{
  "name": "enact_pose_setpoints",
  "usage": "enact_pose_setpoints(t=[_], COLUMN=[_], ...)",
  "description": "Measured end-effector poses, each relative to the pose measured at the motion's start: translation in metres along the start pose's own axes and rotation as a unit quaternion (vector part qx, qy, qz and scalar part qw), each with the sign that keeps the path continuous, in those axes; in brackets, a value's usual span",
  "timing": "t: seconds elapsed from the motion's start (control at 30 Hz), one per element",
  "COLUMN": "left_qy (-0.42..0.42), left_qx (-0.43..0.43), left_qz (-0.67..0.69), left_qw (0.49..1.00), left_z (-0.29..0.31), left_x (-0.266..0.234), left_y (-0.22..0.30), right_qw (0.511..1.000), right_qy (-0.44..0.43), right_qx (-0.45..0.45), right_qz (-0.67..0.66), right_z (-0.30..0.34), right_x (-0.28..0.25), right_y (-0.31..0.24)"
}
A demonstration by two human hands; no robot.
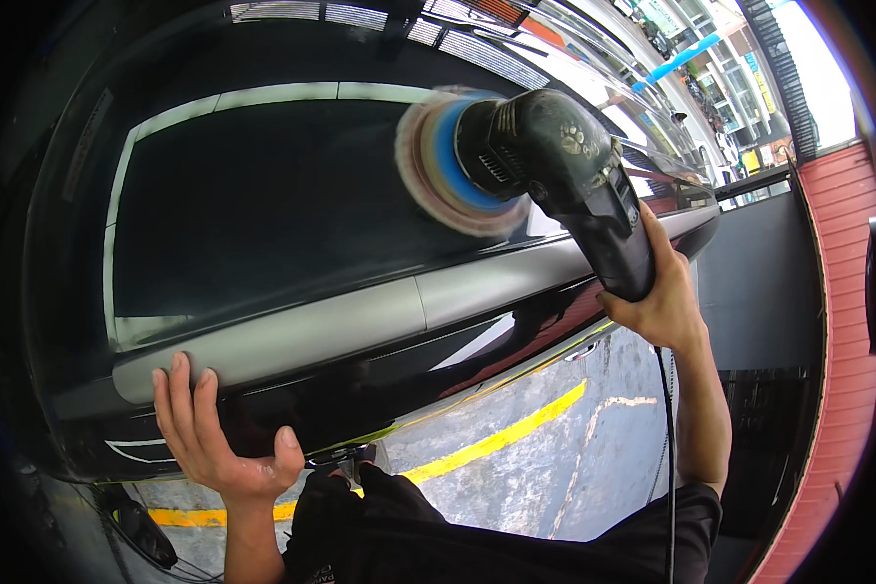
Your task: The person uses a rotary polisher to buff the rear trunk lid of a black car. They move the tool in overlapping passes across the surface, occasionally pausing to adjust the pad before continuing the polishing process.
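Bright daylight, glossy reflections, fisheye vignetting.

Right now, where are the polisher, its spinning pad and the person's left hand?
polisher [594,185]: head view, on the black body above the grip.
spinning pad [436,156]: head view, on the blue foam face against the car window.
left hand [214,443]: head view, on the palm, fingers resting on the car door.

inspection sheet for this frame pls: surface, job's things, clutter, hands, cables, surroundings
Surface: glossy black car body, silver trim strip along it.
Job's things: black handheld polisher, its round blue-and-white pad pressed to the panel, blurred.
Clutter: nothing seen.
Hands: right hand grips the polisher's handle; left hand open, fingers resting on the car's lower edge.
Cables: black cord hangs from the polisher beside the right forearm.
Surroundings: grey concrete floor with a yellow line; red wall on the right.
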State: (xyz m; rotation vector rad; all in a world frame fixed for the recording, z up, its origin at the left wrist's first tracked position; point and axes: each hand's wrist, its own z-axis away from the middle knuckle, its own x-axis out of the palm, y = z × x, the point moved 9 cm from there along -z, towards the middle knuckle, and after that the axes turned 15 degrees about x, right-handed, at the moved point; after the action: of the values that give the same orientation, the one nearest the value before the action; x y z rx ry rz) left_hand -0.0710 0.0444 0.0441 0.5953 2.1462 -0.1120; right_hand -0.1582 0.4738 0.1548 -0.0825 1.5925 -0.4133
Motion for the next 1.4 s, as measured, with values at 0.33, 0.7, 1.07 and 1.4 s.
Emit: enact_pose_setpoints(t=[0.33,0.7,1.07,1.4], left_qy=[-0.008,-0.022,-0.027,-0.016], left_qx=[0.004,-0.007,0.000,-0.007], left_qz=[-0.003,-0.028,-0.012,-0.014], left_qw=[1.000,0.999,1.000,1.000], left_z=[0.001,0.008,0.011,0.008], left_x=[0.001,0.002,0.000,-0.001], left_y=[-0.002,-0.007,-0.007,-0.006], right_qw=[0.999,0.998,0.999,0.999], right_qy=[-0.009,-0.054,-0.004,-0.050], right_qx=[0.027,0.015,0.035,0.006], right_qz=[-0.022,-0.017,0.031,-0.003], right_z=[0.006,-0.010,-0.019,-0.009], right_x=[0.000,0.003,-0.014,-0.008], right_y=[0.007,-0.013,0.021,0.008])
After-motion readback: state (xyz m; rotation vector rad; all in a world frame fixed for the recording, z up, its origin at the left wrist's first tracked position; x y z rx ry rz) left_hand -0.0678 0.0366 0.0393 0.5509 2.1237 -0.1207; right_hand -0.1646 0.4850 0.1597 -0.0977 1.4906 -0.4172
